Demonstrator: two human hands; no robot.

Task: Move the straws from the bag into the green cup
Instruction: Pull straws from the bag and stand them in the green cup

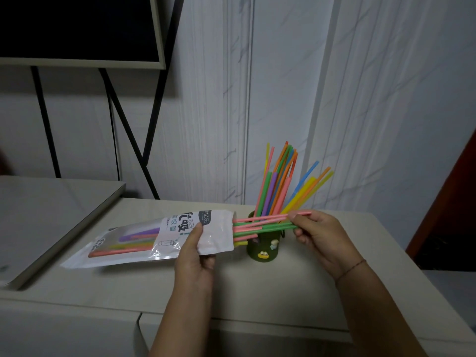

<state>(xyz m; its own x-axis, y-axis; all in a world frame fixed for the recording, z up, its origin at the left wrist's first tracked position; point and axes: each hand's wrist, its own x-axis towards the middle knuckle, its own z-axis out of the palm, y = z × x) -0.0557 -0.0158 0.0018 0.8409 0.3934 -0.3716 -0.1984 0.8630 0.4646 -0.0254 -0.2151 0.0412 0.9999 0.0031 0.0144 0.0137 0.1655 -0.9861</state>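
Left hand gripping bag, straws horizontal, right hand pinching them

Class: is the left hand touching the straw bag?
Touching. The head view shows the left hand gripping the bag near its open end, thumb on top.

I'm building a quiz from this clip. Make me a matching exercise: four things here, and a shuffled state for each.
1 left hand
2 right hand
3 green cup
4 straw bag

A holds standing straws
B pinches pink and green straws
C grips the bag near its mouth
D straws stick out of its mouth

Pairs: 1-C, 2-B, 3-A, 4-D
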